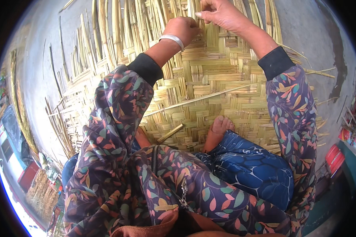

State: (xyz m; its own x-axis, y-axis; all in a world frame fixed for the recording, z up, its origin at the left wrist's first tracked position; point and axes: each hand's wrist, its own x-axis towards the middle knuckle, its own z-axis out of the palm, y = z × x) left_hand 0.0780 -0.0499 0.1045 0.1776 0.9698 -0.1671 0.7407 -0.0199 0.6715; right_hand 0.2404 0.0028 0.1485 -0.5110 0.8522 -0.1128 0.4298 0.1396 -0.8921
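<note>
A large mat [221, 85] of flattened, split yellow-green reeds lies in front of me, woven in a crisscross pattern. Over its far part, my left hand [181, 32] is closed, with its fingers curled down and mostly hidden; what they hold cannot be made out. Just right of it and farther off, my right hand [221, 15] pinches at an upright reed strip [192, 8], thumb pointing left. Long unwoven reed ends [124, 23] run away from me beyond the weave. A silver bangle [172, 38] circles my left wrist.
A thin loose reed [209, 94] lies slantwise across the mat. My bare foot [217, 132] rests on the near part, with a short reed piece [170, 133] to its left. Grey floor [304, 29] surrounds the mat. A reed bundle [21, 104] lies far left; a red object [334, 158] stands at right.
</note>
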